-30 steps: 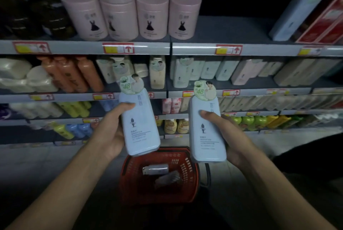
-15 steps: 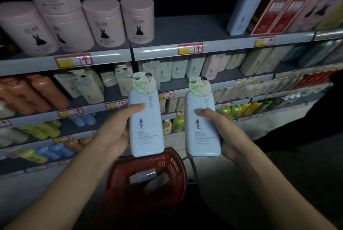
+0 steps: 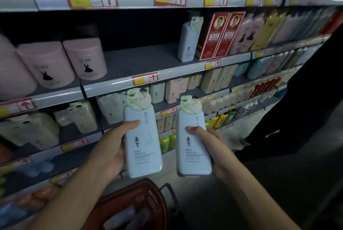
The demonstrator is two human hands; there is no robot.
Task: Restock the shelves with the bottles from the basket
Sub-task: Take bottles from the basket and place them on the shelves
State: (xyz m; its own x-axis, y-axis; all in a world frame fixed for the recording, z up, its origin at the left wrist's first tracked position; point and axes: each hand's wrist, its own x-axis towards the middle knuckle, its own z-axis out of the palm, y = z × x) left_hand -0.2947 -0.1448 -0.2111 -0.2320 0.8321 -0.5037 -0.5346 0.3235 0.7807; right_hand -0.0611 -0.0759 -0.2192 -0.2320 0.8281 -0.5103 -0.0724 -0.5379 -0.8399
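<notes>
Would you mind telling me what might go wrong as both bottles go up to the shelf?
1. Each hand, left hand and right hand, holds a tall bottle, left bottle and right bottle, low on its body, so either could tip in the grip.
2. The matching bottle stands alone beside the red boxes; a nudge might topple it.
3. The red basket sits at the feet, a possible trip hazard.

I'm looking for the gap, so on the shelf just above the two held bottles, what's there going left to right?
Pink tubs → bare shelf → pale blue bottle → red boxes → pink bottles → yellow bottle.
</notes>
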